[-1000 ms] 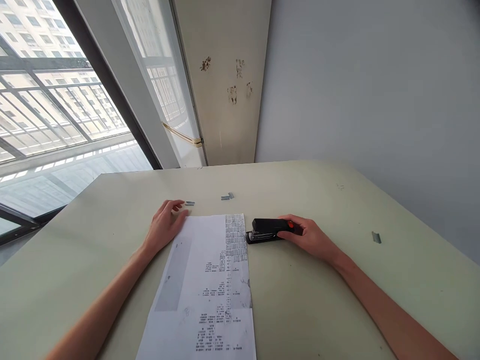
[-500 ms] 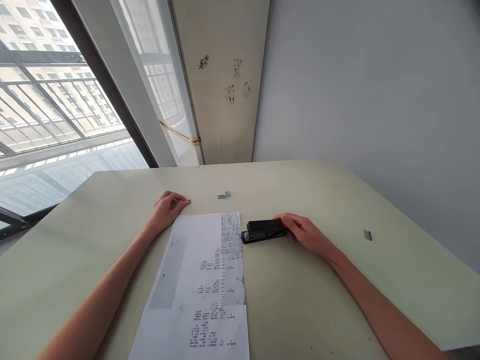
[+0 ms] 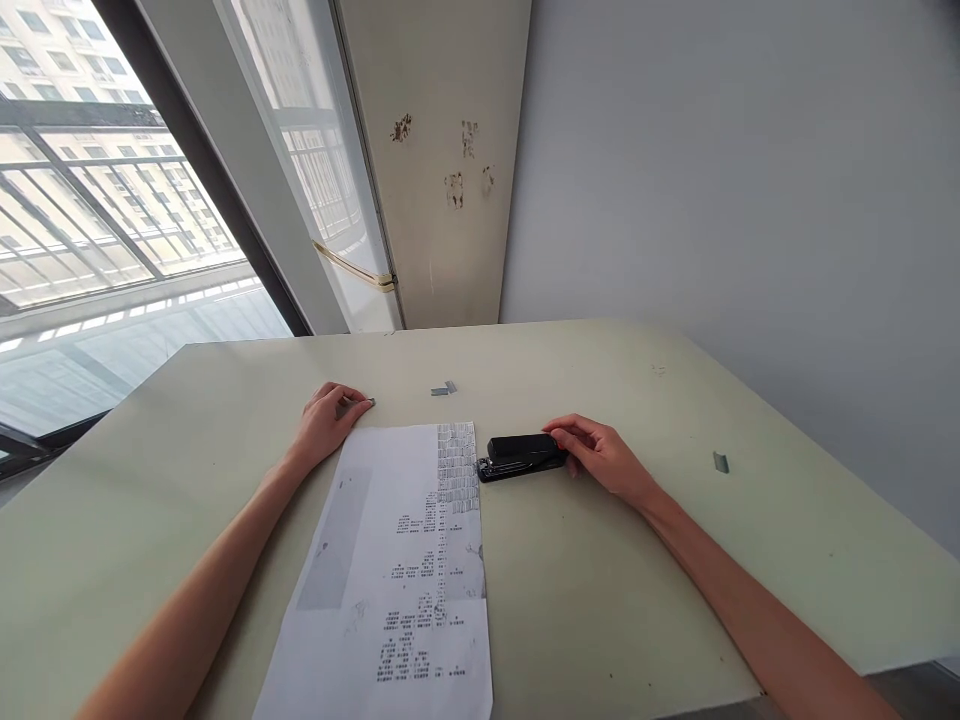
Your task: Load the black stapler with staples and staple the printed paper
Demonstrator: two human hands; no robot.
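My left hand (image 3: pixel 331 420) rests on the table beyond the upper left corner of a printed white paper sheet (image 3: pixel 397 560). Its thumb and fingertips pinch a small grey piece (image 3: pixel 371 402), which looks like a short staple strip. To the right of the sheet lies a black stapler (image 3: pixel 521 448), its front end close to the paper's right edge. My right hand (image 3: pixel 598 455) is closed around the stapler's rear end, where a bit of red shows. Part of that end is hidden by my fingers.
Two short grey strips (image 3: pixel 442 389) lie beyond the sheet, and another grey piece (image 3: pixel 721 463) is at the right. The pale table (image 3: pixel 600 580) meets a grey wall (image 3: pixel 712 180) on the right. A glass window (image 3: pixel 97 200) is at the left.
The whole view has shifted slightly, so table and sheet appear a little further left. My right hand has shifted slightly on the stapler's rear end. My left hand keeps its pinch.
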